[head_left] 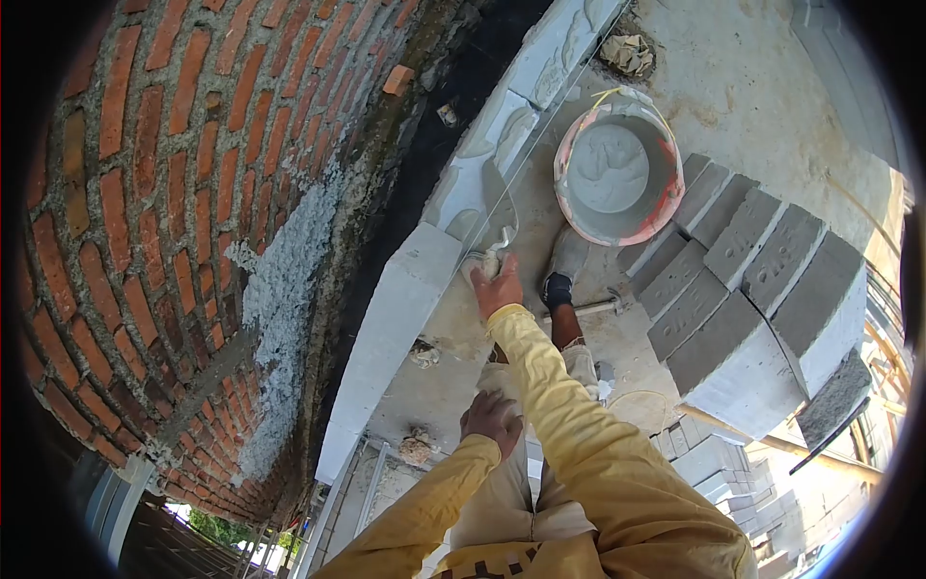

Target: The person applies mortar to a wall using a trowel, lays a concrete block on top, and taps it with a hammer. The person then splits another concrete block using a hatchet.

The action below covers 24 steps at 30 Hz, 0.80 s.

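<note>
My right hand (497,289) is closed around the handle of a trowel (507,233). The trowel's blade lies against the mortar-smeared top of a row of pale blocks (490,135), near a stretched string. On my bent leg rests my left hand (492,422), its fingers lying over the knee with nothing seen in them. Ahead and to the right stands a bucket (671,159) with grey mortar (608,168) inside. A hammer (586,308) lies on the floor by my foot.
A brick wall (193,193) rises on the left, beyond a dark gap behind the block row. Stacked grey blocks (738,338) stand on the right. A crumpled paper-like lump (627,55) lies near the bucket. Long metal pieces (371,487) are at lower left.
</note>
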{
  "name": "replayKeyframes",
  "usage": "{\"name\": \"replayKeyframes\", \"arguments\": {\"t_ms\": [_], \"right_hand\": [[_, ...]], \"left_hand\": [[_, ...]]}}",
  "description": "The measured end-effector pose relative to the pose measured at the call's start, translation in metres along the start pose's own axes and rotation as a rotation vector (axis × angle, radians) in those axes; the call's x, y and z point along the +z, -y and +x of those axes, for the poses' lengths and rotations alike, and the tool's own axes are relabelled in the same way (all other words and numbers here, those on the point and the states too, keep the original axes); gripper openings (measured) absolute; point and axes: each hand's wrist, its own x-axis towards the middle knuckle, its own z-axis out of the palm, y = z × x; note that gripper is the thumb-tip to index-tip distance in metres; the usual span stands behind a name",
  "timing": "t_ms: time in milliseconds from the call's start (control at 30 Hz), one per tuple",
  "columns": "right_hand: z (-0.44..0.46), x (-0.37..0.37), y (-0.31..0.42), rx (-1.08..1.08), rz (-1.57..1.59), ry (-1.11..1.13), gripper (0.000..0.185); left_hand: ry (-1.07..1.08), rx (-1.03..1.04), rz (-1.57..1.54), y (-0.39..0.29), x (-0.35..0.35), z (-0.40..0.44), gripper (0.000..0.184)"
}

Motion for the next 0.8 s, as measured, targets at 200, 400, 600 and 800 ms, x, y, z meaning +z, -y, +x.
{"name": "replayKeyframes", "arguments": {"t_ms": [200, 400, 600, 800], "right_hand": [[-0.007, 0.006, -0.006, -0.035, -0.058, 0.034, 0.047], [0.009, -0.007, -0.019, -0.008, 0.119, 0.115, 0.054], [0.078, -0.032, -0.096, 0.008, -0.056, 0.351, 0.058], [0.074, -0.078, -0.170, -0.032, -0.200, 0.352, 0.054]], "left_hand": [[0.007, 0.005, -0.019, 0.006, 0.002, 0.000, 0.048], [-0.121, 0.071, -0.041, 0.012, 0.008, -0.002, 0.044], [-0.029, 0.056, -0.032, 0.019, 0.012, -0.001, 0.045], [0.003, 0.066, -0.020, 0.021, 0.008, -0.001, 0.047]]}}
